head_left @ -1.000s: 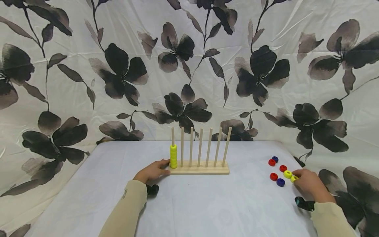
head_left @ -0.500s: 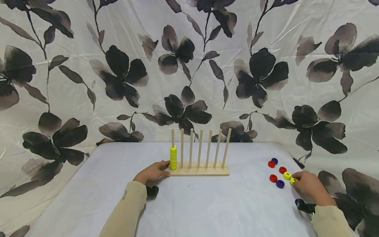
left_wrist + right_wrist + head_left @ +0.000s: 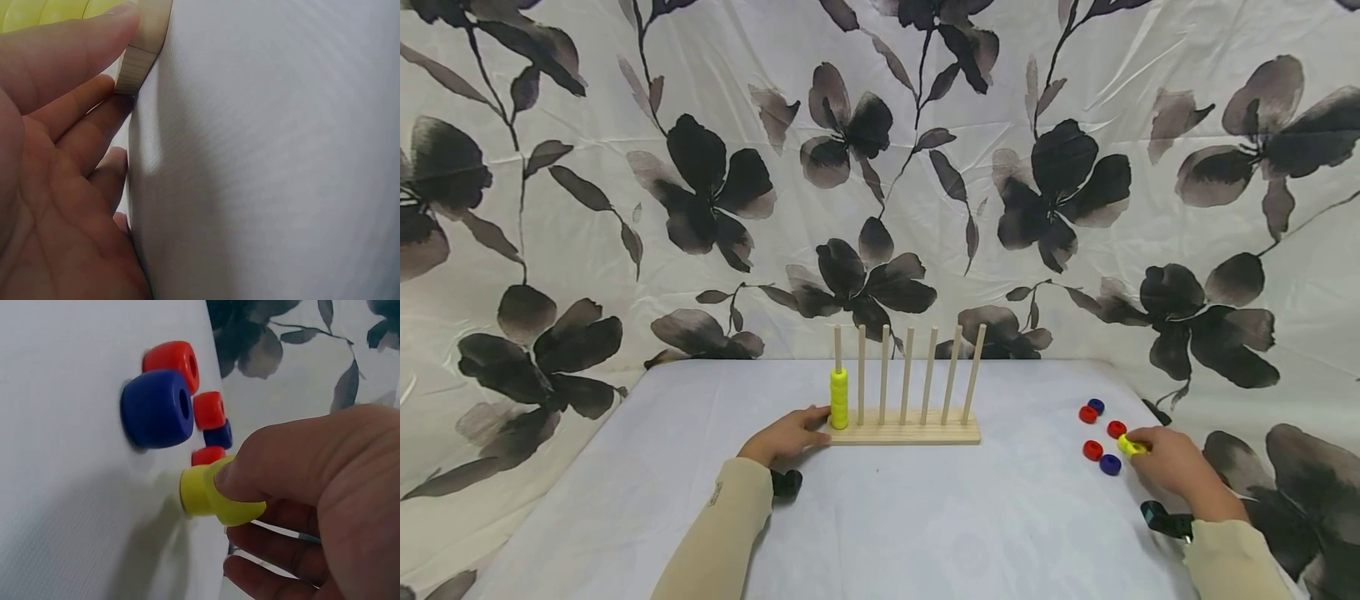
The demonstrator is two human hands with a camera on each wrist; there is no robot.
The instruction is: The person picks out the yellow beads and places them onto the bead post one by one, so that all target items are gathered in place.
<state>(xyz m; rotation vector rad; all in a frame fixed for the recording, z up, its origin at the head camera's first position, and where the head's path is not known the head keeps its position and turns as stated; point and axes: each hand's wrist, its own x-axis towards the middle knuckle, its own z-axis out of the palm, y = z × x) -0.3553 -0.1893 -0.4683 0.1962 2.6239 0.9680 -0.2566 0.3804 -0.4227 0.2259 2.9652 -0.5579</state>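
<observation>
A wooden rack with several upright pegs stands mid-table. Yellow rings are stacked on its leftmost peg. My left hand rests against the rack's left end, thumb on the wooden base and straight fingers alongside it; the yellow stack shows just above. At the right, my right hand pinches yellow rings between thumb and curled fingers, low over the cloth. Loose red rings and blue rings lie just left of that hand. The nearest blue ring lies beside the pinched yellow ones.
A white cloth covers the table. A flowered sheet hangs behind and drapes past the right edge, close to the loose rings. The other pegs are bare. Black wrist-camera mounts sit under both sleeves.
My right hand has slid a little left and away, carrying its yellow ring up against the second yellow ring. The left hand and the rack have stayed put.
</observation>
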